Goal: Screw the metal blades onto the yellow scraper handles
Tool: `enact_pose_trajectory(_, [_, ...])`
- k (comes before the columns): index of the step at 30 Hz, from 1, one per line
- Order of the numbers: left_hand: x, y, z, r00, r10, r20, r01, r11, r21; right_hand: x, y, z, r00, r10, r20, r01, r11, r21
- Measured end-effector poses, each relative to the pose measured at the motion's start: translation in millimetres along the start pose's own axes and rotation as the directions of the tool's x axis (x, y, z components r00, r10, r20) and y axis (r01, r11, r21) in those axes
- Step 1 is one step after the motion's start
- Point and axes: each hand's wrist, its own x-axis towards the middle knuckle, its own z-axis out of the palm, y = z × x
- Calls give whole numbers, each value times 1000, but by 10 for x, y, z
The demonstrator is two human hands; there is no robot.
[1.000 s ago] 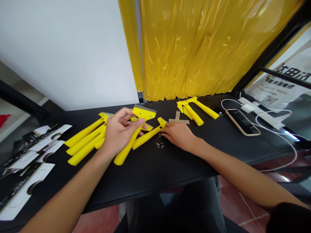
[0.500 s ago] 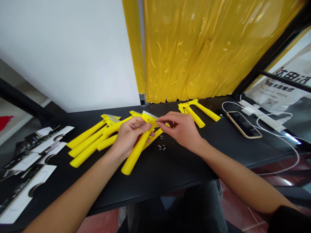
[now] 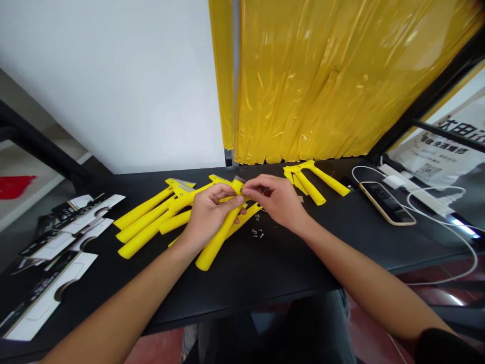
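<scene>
My left hand [image 3: 214, 207] is closed around a yellow scraper [image 3: 214, 247], its round handle slanting down toward the table's front edge and a grey blade at its upper end. At that head, my right hand [image 3: 278, 197] pinches thumb and forefinger together; whatever lies between the fingertips is too small to make out. Under the hands, another yellow handle [image 3: 246, 221] rests on the table. Small screws [image 3: 260, 234] and ring-like bits [image 3: 257, 217] are scattered just right of it. Several yellow scrapers [image 3: 146, 230] lie fanned out beside my left hand.
More yellow scrapers [image 3: 312, 187] lie at the back right of the black table [image 3: 303, 263]. A phone [image 3: 386, 202], white cables and a power strip [image 3: 420, 189] occupy the right side. Black-and-white cardboard packaging [image 3: 56, 293] is heaped at left. Yellow plastic sheeting [image 3: 303, 91] hangs behind.
The scraper's head has turned in my left hand, so its flat side shows less. My right fingertips stay at the head. The whole view has shifted slightly.
</scene>
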Motion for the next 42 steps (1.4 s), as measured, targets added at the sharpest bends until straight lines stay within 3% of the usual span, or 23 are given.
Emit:
enact_pose_trajectory(10, [6,-55,-9,999,30,22,-32,994,109,19,112,106,991,130,-25,-127,989,80])
enact_pose_trajectory(13, [6,-55,-13,999,36,32,-38,995,88,9,108,10,990,136,-32,-134,989,66])
enact_pose_trajectory(17, [1,-30,-4,999,-35,10,35,999,15,-235,119,-361,993,105,48,-97,985,-141])
enact_pose_trajectory(20, [4,-16,5,994,-109,-20,109,994,-32,-566,232,-618,979,160,129,-92,903,-419])
enact_pose_trajectory(22, [11,-20,6,991,-133,-32,131,991,-40,-770,337,-692,963,235,134,-125,828,-547])
enact_pose_trajectory(25, [27,-39,-2,989,-140,-39,139,990,-30,-960,449,-695,954,269,135,-148,809,-569])
enact_pose_trajectory(29, [46,-62,-20,991,-132,-28,132,991,-15,-1016,406,-687,962,271,-38,-259,855,-449])
enact_pose_trajectory(33, [50,-66,-19,990,-141,-24,141,990,-12,-937,205,-702,919,269,-288,-330,924,-192])
enact_pose_trajectory(36, [46,-62,-9,989,-148,-22,148,989,-13,-748,58,-666,906,249,-343,-228,969,100])
enact_pose_trajectory(38, [45,-58,-5,988,-152,-19,152,988,-26,-564,-12,-622,916,233,-327,-130,942,308])
enact_pose_trajectory(40, [45,-53,-6,987,-163,-13,162,986,-49,-370,-65,-571,921,196,-337,-47,914,403])
enact_pose_trajectory(42, [43,-48,-8,984,-177,-12,175,982,-76,-203,-111,-512,932,113,-346,35,918,395])
